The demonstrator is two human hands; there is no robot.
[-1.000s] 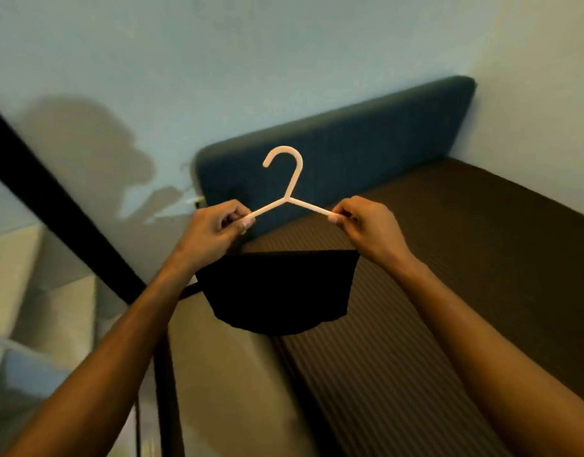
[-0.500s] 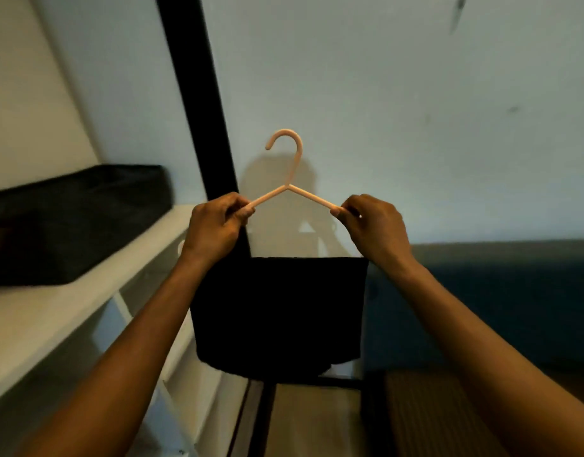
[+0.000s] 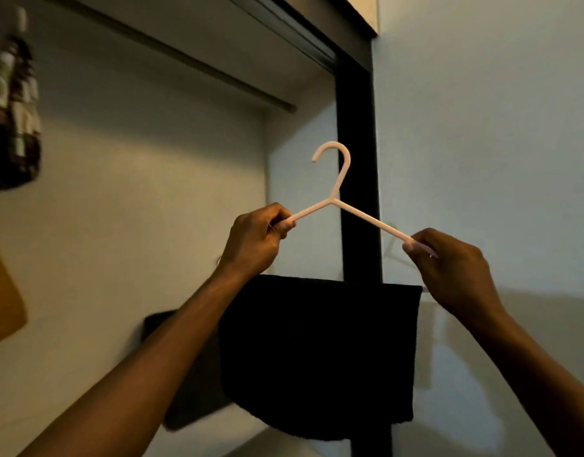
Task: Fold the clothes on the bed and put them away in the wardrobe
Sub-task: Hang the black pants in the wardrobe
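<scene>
Gripping hanger [image 3: 333, 199] ends, left hand [image 3: 254, 240], right hand [image 3: 449, 262], black garment [image 3: 317, 351] draped (bottom bar hidden).

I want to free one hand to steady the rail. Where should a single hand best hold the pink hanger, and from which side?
Probably at the junction of the hanger, just under the hook, coming from below on the person's side. The black garment hangs centred beneath, so a central grip should stay level, and the hook's opening stays clear for the wardrobe rail. Now the left hand and right hand grip the sloping arms.
</scene>
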